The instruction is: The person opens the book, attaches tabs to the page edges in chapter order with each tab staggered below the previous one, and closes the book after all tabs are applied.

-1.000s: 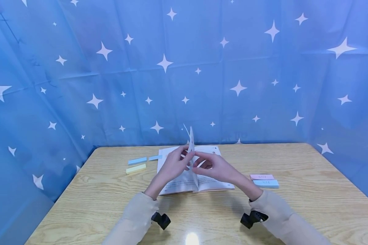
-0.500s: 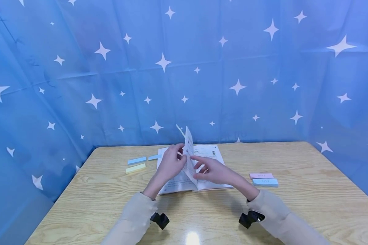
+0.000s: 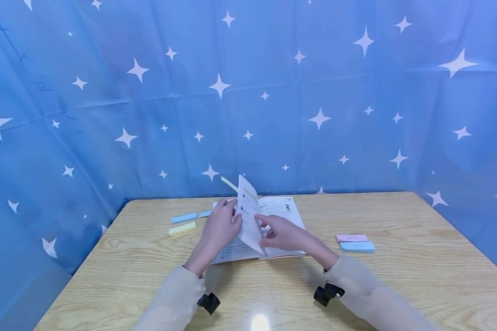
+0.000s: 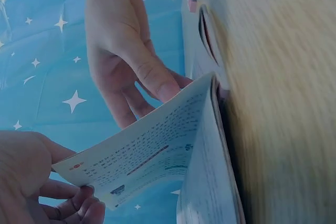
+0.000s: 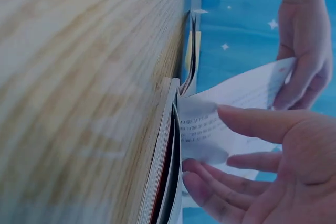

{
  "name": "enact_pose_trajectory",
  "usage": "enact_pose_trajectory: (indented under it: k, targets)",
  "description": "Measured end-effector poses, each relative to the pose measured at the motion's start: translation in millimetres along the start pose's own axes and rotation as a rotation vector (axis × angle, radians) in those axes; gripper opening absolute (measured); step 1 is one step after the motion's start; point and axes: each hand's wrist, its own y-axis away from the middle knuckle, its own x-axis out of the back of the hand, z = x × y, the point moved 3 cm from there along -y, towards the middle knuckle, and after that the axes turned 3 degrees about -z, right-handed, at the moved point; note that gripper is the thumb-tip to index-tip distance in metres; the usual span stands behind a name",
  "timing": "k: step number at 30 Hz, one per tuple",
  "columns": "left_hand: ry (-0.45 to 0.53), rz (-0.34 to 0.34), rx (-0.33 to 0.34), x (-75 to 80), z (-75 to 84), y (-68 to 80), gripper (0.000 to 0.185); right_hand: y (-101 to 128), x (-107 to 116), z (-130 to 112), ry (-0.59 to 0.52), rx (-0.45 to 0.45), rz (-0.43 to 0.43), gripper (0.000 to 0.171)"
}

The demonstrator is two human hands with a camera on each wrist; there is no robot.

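An open book [image 3: 283,209] lies flat on the wooden table [image 3: 397,276]. One page [image 3: 248,218] stands lifted and leans left, with a yellow tab [image 3: 229,184] sticking out of its top. My left hand [image 3: 232,216] pinches the page's outer edge; in the left wrist view it [image 4: 37,182] grips the page [image 4: 142,158] at the lower left. My right hand [image 3: 265,230] has relaxed fingers touching the page's right face near the spine. Its thumb [image 4: 157,80] presses on the paper. The right wrist view shows that hand [image 5: 262,171] in front of the page [image 5: 210,129].
Blue [image 3: 184,217] and yellow [image 3: 182,228] sticky-note pads lie left of the book, with another blue strip [image 3: 207,213] beside it. Pink [image 3: 352,238] and blue [image 3: 357,247] pads lie to the right. A star-patterned blue curtain [image 3: 314,92] surrounds the table.
The lifted page has swung from upright to leaning left. My left hand moved left with it, and my right hand followed along the page.
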Motion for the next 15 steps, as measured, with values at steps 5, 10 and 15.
enact_pose_trajectory:
  k: [5, 10, 15]
  targets:
    - [-0.082, -0.011, -0.001, 1.5, -2.7, 7.3, 0.039, -2, -1, -4, 0.054, -0.022, -0.013, 0.064]
    - [-0.17, -0.003, -0.005, 1.6, -7.5, 13.7, 0.035, -6, -2, -5, 0.08, -0.044, -0.028, 0.059]
    - [-0.224, 0.001, -0.021, 1.1, -13.5, 20.3, 0.028, -10, -4, -7, 0.123, -0.023, -0.031, 0.047]
